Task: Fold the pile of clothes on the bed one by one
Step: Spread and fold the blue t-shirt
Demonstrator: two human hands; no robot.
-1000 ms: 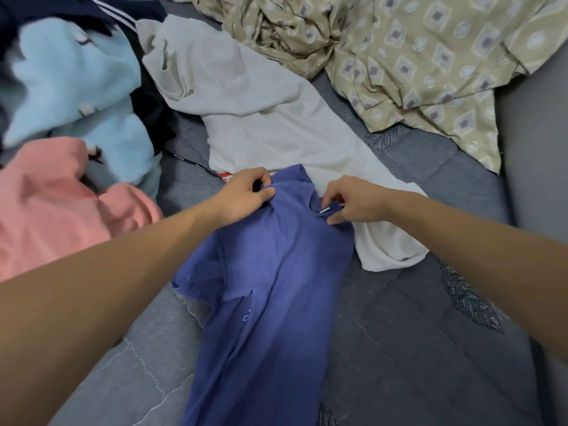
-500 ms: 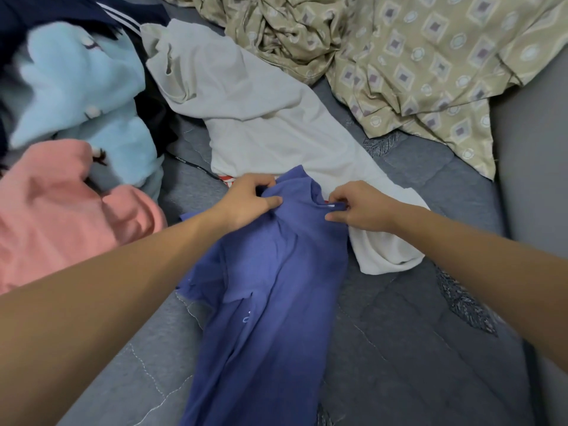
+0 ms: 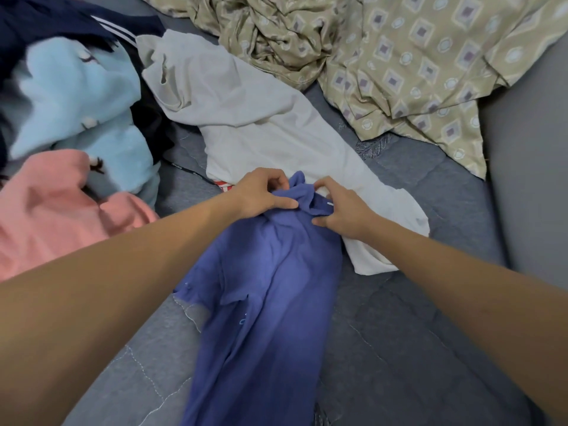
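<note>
Head view. A blue shirt [image 3: 270, 302] lies lengthwise on the grey quilted bed [image 3: 415, 348], running from the picture's centre down to 6 o'clock, its collar end at the far tip near the middle of the frame. Both bare forearms reach in from the lower corners and meet at that collar.

The left hand [image 3: 261, 195] comes in from 8 o'clock; its fingers are curled over the bunched collar fabric and its thumb lies across the cloth, so it grips the shirt's top edge. The right hand [image 3: 341, 207] comes in from 4 o'clock and pinches the collar just beside the left hand, fingers bent, thumb pressed on the blue cloth below a small white tag. The two hands are close together, nearly touching.

Under the collar end, and stretching up toward 11 o'clock, lies a white shirt [image 3: 261, 118], spread loosely; the blue shirt's top overlaps its lower part. A bit of red-and-white striped cloth [image 3: 226, 186] peeks out beside the left hand.

At 9 o'clock sits a pink garment [image 3: 61, 210], with a light blue fluffy garment [image 3: 76, 93] above it at 10 o'clock and a dark navy garment with white stripes [image 3: 116, 29] at 11 o'clock. A crumpled beige patterned sheet [image 3: 415, 63] fills the area from 12 to 2 o'clock.
</note>
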